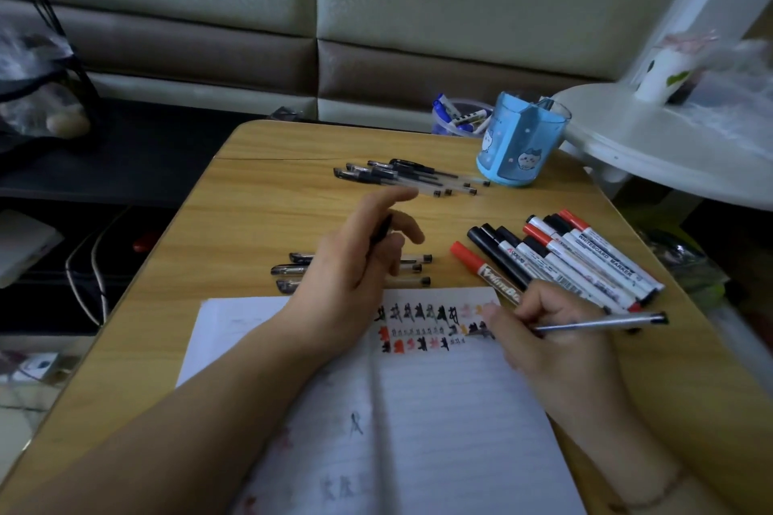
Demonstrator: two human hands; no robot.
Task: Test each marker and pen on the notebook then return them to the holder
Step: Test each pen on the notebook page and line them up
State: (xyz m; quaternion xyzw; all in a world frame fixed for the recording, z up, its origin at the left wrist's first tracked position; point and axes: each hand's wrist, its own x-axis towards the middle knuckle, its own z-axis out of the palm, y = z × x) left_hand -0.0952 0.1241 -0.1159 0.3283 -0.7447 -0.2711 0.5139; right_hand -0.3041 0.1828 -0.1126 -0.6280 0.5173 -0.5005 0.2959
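An open lined notebook lies on the wooden table, with rows of black and red test marks near its top. My right hand grips a clear pen with its tip on the page beside the marks. My left hand hovers above the notebook's top edge and holds a small black pen cap between thumb and fingers. Under it lie three capped pens. Several black pens lie farther back. Several whiteboard markers, red and black capped, lie at the right. The blue holder stands at the back right.
A clear tub with blue-capped markers sits behind the holder. A white round shelf with a cup overhangs the table's right corner. A padded wall panel runs along the back. Cables and dark furniture lie to the left of the table.
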